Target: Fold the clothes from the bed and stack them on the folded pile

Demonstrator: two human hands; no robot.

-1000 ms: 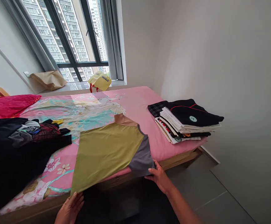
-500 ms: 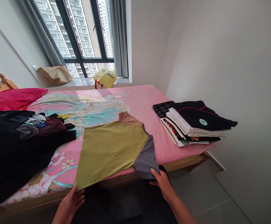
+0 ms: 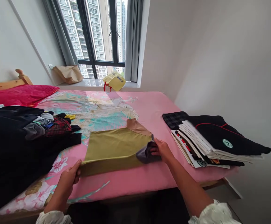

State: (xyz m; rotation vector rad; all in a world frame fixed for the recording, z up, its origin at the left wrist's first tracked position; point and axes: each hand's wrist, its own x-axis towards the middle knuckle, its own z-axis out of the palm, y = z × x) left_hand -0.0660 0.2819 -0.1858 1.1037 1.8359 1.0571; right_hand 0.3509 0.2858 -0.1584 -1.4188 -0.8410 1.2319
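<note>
An olive-yellow T-shirt (image 3: 112,143) with one brown sleeve and one grey sleeve lies across the bed in front of me. Its near side is lifted and partly turned over toward the middle. My left hand (image 3: 71,174) pinches the hem corner at the shirt's left end. At the other end, my right hand (image 3: 161,149) grips the cloth by the neckline and the grey sleeve, which is bunched beside my fingers. Part of my right fingers is hidden behind the cloth.
A stack of folded clothes (image 3: 210,140) stands at the bed's right corner. To the left lies a heap of dark clothes (image 3: 16,140), with a red pillow (image 3: 25,95) behind. A paper bag (image 3: 68,74) and a yellow bag (image 3: 114,81) sit on the windowsill.
Both hands have lifted the shirt's near edge and brought it inward, away from me. The grey sleeve, spread over the bed edge before, is now folded up. The view has shifted left.
</note>
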